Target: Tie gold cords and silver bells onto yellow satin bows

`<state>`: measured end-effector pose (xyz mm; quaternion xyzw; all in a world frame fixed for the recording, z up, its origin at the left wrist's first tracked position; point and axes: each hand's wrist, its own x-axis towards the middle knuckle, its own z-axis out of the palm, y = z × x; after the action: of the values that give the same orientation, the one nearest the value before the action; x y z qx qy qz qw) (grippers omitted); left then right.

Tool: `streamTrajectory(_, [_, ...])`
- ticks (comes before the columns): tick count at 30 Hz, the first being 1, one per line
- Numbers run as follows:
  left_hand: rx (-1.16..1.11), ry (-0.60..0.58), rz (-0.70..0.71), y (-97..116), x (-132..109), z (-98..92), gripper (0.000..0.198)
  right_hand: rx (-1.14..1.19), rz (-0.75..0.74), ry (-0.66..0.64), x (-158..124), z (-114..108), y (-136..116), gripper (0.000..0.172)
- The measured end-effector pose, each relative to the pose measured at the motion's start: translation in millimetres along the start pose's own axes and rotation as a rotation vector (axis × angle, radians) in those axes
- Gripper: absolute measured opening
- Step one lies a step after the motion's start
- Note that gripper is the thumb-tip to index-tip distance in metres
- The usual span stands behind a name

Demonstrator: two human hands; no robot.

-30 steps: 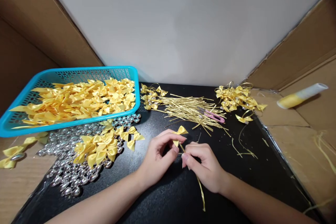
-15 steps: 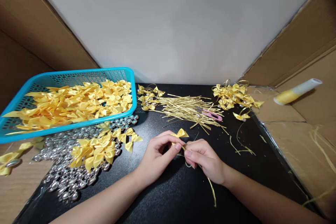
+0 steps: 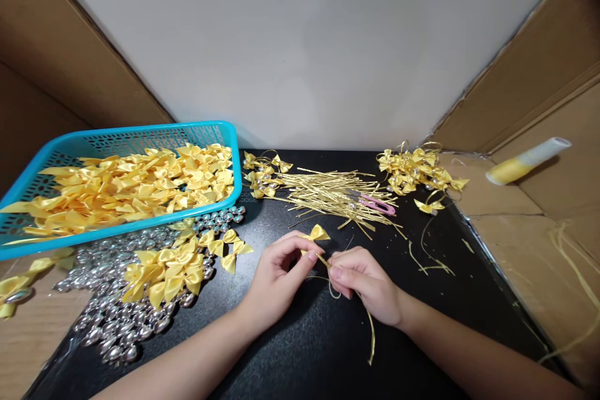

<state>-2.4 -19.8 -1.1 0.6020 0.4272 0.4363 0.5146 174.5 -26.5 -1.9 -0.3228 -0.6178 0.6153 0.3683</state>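
Saw a glossy yellow satin bow (image 3: 319, 232) below and slightly right of the frame's centre, partly hidden by fingers, with a slim gold cord (image 3: 323, 260) slanting down rightward just beneath. Had both forearms slanting inward from the lower left and lower right. Pinched the bow between thumb and forefinger of the left hand (image 3: 281, 269); clamped the cord between thumb and curled fingers of the right hand (image 3: 365, 281).

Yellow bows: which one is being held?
The single bow pinched in the left hand, with a gold strip running from there to the right hand. No other bow touches a hand; many lie in the blue basket.
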Motion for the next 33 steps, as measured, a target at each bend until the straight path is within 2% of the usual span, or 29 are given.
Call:
streamTrajectory(3, [-0.041, 0.091, -0.054, -1, 0, 0.1, 0.015, 0.015, -0.003, -0.005, -1, 0, 0, 0.055])
streamTrajectory(6, [-0.054, 0.176, -0.097, -4, 0, 0.1, 0.026, 0.086, 0.039, 0.014, 0, 1, 2, 0.053])
streamTrajectory(8, [-0.031, 0.203, -0.091, -6, 0, 0.6, 0.024, 0.206, 0.071, 0.119, 3, 0, 3, 0.049])
streamTrajectory(10, [0.006, 0.191, -0.069, -6, 0, 1.4, 0.014, 0.38, 0.092, 0.304, 7, -1, 5, 0.043])
streamTrajectory(12, [0.069, 0.136, -0.038, -6, -2, 2.2, 0.021, 0.545, 0.121, 0.481, 13, -3, 6, 0.038])
streamTrajectory(15, [0.199, 0.023, 0.022, -4, -4, 2.6, 0.016, 0.68, 0.166, 0.592, 18, -5, 7, 0.036])
streamTrajectory(23, [0.388, -0.162, 0.123, 4, -7, 6.1, 0.014, 0.748, 0.132, 0.622, 17, -2, 11, 0.032])
streamTrajectory(29, [0.423, -0.221, 0.14, 6, -6, 9.4, 0.017, 0.606, 0.134, 0.645, 15, 2, 7, 0.036])
streamTrajectory(33, [0.431, -0.241, 0.112, 4, -6, 9.1, 0.012, 0.556, 0.154, 0.651, 15, 4, 5, 0.041])
